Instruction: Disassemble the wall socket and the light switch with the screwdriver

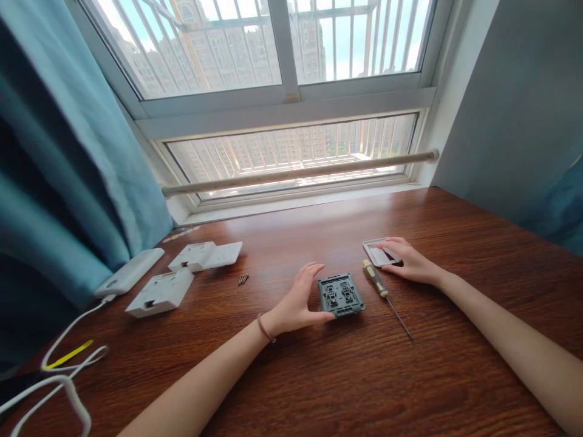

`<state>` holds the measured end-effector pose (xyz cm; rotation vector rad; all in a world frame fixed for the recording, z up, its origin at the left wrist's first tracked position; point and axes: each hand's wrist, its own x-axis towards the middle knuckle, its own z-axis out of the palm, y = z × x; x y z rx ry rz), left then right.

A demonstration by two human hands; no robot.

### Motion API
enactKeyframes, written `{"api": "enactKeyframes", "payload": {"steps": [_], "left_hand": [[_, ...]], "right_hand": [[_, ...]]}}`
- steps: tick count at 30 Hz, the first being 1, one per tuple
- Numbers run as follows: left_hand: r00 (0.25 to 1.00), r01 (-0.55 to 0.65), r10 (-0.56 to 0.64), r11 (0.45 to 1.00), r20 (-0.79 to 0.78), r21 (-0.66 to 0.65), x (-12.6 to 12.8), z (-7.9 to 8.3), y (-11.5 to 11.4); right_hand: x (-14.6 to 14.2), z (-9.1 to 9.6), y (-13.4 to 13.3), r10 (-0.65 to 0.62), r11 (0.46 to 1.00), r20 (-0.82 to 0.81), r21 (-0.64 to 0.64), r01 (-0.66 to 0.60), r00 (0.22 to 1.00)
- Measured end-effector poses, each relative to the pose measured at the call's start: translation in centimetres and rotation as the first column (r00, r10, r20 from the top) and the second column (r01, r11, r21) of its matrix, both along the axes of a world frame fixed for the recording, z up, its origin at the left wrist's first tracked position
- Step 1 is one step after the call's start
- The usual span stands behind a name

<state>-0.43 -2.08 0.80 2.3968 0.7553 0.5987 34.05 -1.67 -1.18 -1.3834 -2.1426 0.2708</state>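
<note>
A dark grey wall-switch base [341, 294] lies on the wooden table with its inner mechanism facing up. Beside its left edge is my left hand [298, 300], thumb and fingers spread apart. The thumb tip reaches the near-left corner; whether it touches cannot be told. Farther right, my right hand [407, 261] has its fingers and thumb on a white rectangular switch cover frame [372, 252]. Part of that frame is hidden under the hand. Between the two hands a screwdriver [374, 278] with a grey and yellow handle lies with its shaft pointing toward me.
Several small screws [243, 279] lie left of my left hand. Two white box-like pieces, one nearer [161, 293] and one with a flap [200, 256], sit farther left. A white power strip [132, 271], its cable and a yellow strip [70, 354] are by the curtain.
</note>
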Motion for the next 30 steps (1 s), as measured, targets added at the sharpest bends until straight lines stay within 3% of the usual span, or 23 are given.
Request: {"api": "enactKeyframes", "payload": {"steps": [5,9,11,14,17,20,22,24,30], "left_hand": [[0.998,0.037,-0.036,0.999,-0.047,0.009,0.2,0.5,-0.2],[0.997,0.054,-0.053,0.999,-0.048,0.007,0.3,0.4,-0.3],[0.998,0.04,-0.04,0.999,-0.044,0.0,0.3,0.3,-0.2],[0.998,0.038,-0.039,0.999,-0.04,-0.014,0.2,0.2,0.0],[0.999,0.025,-0.025,0.999,0.022,-0.021,0.1,0.0,0.1],[0.981,-0.141,0.146,0.989,0.127,-0.051,0.2,-0.2,-0.1],[0.932,-0.314,0.328,0.943,0.154,-0.108,0.4,-0.2,-0.5],[0.888,-0.412,0.44,0.891,0.137,-0.188,0.8,-0.1,-1.1],[0.898,-0.365,0.434,0.827,0.074,-0.427,1.7,-0.2,-2.2]], "right_hand": [[-0.1,0.5,0.1,-0.124,0.992,-0.04,0.034,0.125,0.991],[-3.1,2.2,-1.6,-0.11,0.984,-0.224,0.112,0.138,0.968],[-5.9,3.0,-2.8,-0.027,0.994,-0.286,0.096,0.056,0.958],[-10.3,3.3,-4.1,0.193,0.981,-0.266,0.055,-0.185,0.945],[-13.0,2.9,-4.4,0.253,0.967,-0.24,0.032,-0.253,0.937],[-13.8,2.3,-4.2,0.224,0.974,-0.263,0.016,-0.228,0.939],[-13.6,1.9,-4.1,0.205,0.977,-0.273,-0.002,-0.214,0.94],[-13.5,1.6,-4.3,0.197,0.978,-0.276,-0.017,-0.21,0.941],[-13.7,1.3,-4.7,0.156,0.98,-0.269,-0.077,-0.182,0.95]]}}
